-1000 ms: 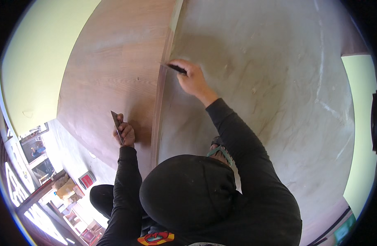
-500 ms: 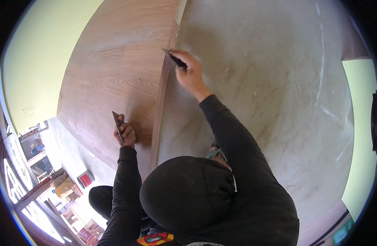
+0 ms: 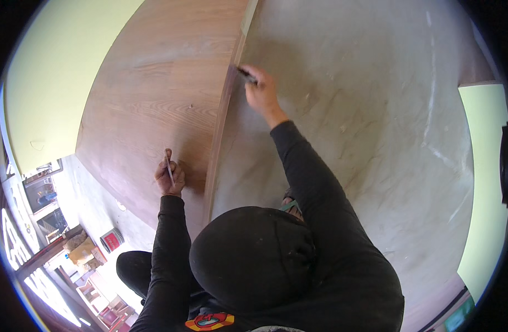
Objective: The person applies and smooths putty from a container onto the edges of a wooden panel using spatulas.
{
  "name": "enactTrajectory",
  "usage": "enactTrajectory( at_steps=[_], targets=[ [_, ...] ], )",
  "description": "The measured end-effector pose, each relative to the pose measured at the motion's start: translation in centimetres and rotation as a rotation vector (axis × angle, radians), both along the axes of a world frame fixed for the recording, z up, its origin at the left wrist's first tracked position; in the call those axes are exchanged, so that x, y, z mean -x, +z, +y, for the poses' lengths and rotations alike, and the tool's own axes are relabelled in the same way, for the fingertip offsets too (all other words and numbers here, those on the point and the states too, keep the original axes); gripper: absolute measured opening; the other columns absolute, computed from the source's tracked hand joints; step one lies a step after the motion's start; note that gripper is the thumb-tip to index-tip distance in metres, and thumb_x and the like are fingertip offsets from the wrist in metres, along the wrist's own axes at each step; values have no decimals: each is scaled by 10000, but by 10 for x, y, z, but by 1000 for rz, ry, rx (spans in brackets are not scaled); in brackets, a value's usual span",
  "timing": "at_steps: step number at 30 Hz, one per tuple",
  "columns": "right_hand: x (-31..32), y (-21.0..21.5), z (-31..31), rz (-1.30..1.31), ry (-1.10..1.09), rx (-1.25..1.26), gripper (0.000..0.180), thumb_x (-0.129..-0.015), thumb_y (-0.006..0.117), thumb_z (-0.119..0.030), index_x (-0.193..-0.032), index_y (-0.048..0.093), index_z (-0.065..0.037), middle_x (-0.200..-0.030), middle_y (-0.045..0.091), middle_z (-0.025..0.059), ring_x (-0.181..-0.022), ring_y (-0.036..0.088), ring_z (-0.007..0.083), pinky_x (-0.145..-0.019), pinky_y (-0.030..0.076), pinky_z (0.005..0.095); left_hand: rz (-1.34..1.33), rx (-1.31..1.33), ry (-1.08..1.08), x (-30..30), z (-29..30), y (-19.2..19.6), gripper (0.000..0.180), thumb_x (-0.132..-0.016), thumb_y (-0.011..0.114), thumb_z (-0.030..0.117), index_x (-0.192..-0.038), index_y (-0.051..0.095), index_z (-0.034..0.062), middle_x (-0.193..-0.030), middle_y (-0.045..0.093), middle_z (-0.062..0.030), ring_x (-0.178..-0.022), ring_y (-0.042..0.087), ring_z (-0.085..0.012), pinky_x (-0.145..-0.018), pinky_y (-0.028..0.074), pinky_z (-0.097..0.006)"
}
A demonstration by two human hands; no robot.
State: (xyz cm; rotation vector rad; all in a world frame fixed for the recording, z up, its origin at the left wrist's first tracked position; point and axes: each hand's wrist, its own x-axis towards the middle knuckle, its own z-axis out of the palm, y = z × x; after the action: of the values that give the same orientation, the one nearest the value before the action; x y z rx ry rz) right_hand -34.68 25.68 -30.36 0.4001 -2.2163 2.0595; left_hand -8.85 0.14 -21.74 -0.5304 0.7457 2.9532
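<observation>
Sliding further up toward twelve o'clock, the right hand (image 3: pixel 262 91) is pinching a slim dark marker (image 3: pixel 246 76), tip touching the brown wood-grain laminate sheet's (image 3: pixel 154 99) pale edge. At nine o'clock the left hand (image 3: pixel 170 178) is gripping a thin flat blade (image 3: pixel 168 167) (fingers curled shut) on the sheet.

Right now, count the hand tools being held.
2. A dark pen-like tool in the right hand at the wood panel's edge; a thin flat tool in the left hand on the panel. None hidden, apparently.
</observation>
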Motion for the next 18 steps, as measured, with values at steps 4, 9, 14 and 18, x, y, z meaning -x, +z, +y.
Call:
enactTrajectory(
  at_steps=[4, 9, 14, 18],
  targets=[
    [-43, 27, 28, -240, 372, 19, 490, -691, 455, 93, -1137, 621, -20, -1083, 664, 170, -1013, 641, 327, -907, 485, 367, -341, 231, 181, 48, 61, 26, 351, -946, 519, 158, -1286, 522, 69, -1090, 658, -54, -981, 661, -210, -747, 577, -338],
    [-76, 109, 47, -26, 376, 236, 530, -660, 432, 151, -1126, 620, -18, -1145, 632, 149, -1081, 608, 347, -938, 470, 373, -435, 385, 125, 98, 116, 33, 292, -980, 449, 169, -1242, 521, 60, -1143, 628, -77, -1019, 635, -215, -857, 533, -373],
    [-90, 115, 56, 347, 359, 13, 548, -627, 466, 173, -1116, 626, -18, -1196, 603, 162, -1183, 546, 372, -967, 460, 379, -268, 381, 173, 119, 144, 44, 290, -998, 406, 147, -1259, 493, 55, -1171, 608, -90, -1023, 623, -227, -806, 540, -368],
    [-86, 89, 53, 286, 285, 49, 531, -632, 502, 164, -1101, 636, -44, -1209, 603, 148, -1186, 543, 358, -974, 446, 416, -230, 423, 281, 118, 138, 52, 274, -994, 424, 139, -1247, 512, 78, -1170, 617, -76, -1030, 626, -206, -836, 541, -359]
  ],
)
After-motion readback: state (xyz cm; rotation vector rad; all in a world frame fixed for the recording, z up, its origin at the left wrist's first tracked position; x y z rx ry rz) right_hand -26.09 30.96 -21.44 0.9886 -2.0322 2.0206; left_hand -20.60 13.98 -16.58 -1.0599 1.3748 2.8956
